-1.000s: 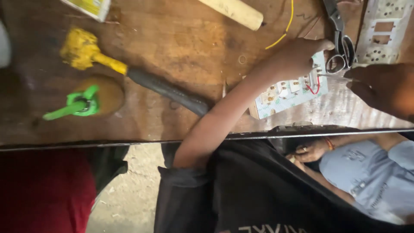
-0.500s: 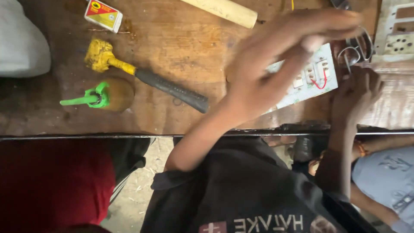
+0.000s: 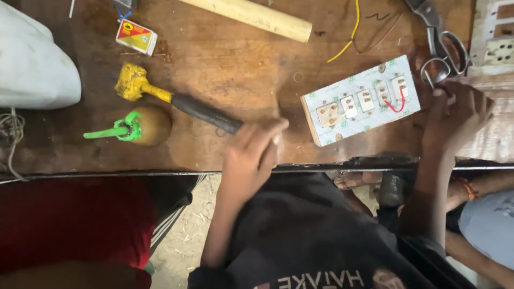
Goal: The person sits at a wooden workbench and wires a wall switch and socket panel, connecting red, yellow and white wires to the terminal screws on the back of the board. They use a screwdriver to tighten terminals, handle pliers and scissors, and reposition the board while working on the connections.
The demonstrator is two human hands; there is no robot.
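Note:
My left hand hovers blurred at the wooden table's front edge. Its fingertips are just beside the black handle end of a hammer with a yellow head, and it holds nothing. My right hand rests at the right end of a white switch-and-socket board with a red wire loop. Its bent fingers touch the lower ring of the metal scissors. Whether they grip the ring is unclear.
A brown top with a green peg lies left of the hammer. A white sack, a matchbox, a wooden stick, a yellow wire and a white socket panel lie around. Another person's sandalled foot and blue clothing show below.
My left hand left the switch board, swept across the view and came down near the hammer's handle. My right hand shifted left onto the scissors' ring. The camera moved.

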